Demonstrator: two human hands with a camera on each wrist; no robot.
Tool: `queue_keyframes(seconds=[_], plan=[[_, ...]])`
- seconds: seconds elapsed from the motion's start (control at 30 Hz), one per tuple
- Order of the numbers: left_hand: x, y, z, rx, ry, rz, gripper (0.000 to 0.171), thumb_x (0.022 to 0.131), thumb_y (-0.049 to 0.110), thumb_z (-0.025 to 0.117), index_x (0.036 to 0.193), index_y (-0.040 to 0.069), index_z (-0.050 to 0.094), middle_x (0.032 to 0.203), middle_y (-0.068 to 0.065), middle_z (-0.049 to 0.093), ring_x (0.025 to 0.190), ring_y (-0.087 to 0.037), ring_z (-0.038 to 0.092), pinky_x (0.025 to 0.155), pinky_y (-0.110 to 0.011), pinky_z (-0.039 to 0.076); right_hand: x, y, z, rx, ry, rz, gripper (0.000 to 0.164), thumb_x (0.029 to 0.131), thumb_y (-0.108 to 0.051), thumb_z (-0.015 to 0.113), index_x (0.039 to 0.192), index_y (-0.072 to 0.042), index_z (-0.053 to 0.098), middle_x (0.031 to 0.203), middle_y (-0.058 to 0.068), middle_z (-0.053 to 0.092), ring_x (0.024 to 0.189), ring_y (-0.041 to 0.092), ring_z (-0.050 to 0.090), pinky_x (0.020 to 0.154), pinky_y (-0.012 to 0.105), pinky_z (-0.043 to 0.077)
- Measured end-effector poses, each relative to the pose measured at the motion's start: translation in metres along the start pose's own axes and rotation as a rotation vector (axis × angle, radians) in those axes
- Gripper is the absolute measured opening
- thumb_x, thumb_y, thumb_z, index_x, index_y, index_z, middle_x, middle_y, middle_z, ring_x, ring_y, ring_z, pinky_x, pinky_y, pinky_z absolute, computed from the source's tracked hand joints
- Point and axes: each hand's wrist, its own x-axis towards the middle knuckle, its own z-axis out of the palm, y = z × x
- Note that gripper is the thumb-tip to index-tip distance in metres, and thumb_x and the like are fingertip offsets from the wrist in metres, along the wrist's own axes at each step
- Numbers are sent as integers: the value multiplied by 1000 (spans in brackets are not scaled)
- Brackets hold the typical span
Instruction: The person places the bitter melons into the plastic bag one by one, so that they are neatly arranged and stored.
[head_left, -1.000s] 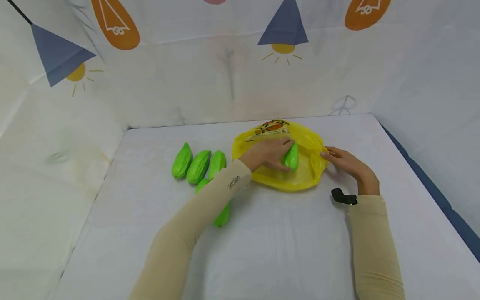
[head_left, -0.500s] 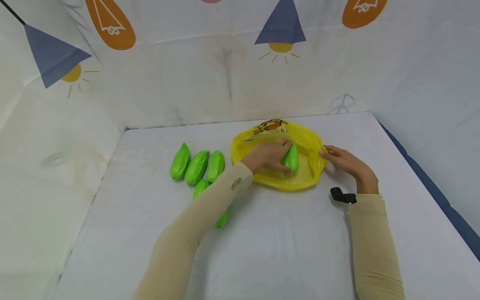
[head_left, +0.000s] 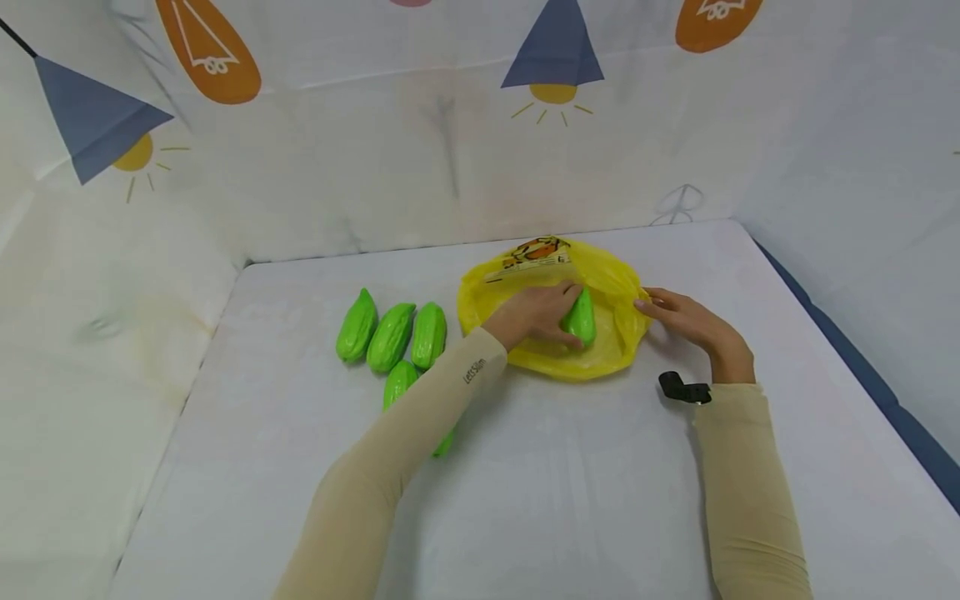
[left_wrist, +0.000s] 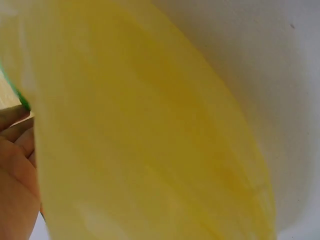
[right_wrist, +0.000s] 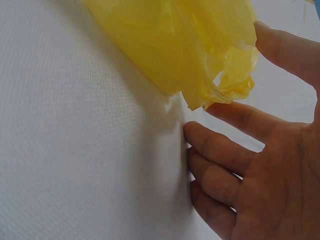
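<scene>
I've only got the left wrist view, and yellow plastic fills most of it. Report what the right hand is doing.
Observer: The right hand holds the right edge of the yellow bag.
Operator: Now tell me what the left hand has.
Observer: In the head view, the left hand grips a green vegetable inside the bag's opening.
Operator: Check beside the bag, too.
Observer: Three other green vegetables lie side by side on the table, left of the bag.
</scene>
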Motion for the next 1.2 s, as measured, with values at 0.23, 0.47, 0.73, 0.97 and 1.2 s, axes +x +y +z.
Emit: queue_keyframes(seconds=[0.23,0.47,0.73,0.97,1.2], plan=[[1,0,1,-44,24,-13,93,83,65,64,148,11,26,136,-3,44,112,-13,50,103,-27,45,0,0,-2,-22,3,-16,94,92,-73,35,158,-10,13,162,25,10,146,51,8,112,73,11],[2,1,1,-40,15,-25,93,82,65,66,146,10,27,132,-3,45,109,-13,50,100,-26,46,-1,0,-3,-5,2,-30,93,93,-71,36,158,-9,14,162,26,10,146,51,8,112,73,11],[2,2,0,-21,11,-39,99,80,67,65,150,9,24,135,-5,39,109,-13,49,99,-25,47,0,-2,-3,-2,3,-27,92,93,-70,37,158,-8,14,162,25,11,146,50,8,112,73,11],[1,1,3,0,31,-30,103,81,70,62,153,9,21,141,-6,38,114,-13,49,103,-25,45,0,-2,-2,2,4,-25,91,94,-69,37,158,-8,15,161,26,12,146,50,10,112,73,12],[-4,-2,7,-48,23,-43,112,80,69,62,158,11,8,155,-12,29,135,-21,43,114,-33,39,-1,0,0,-16,8,-28,91,94,-70,37,158,-9,16,161,26,12,146,50,10,112,73,12]])
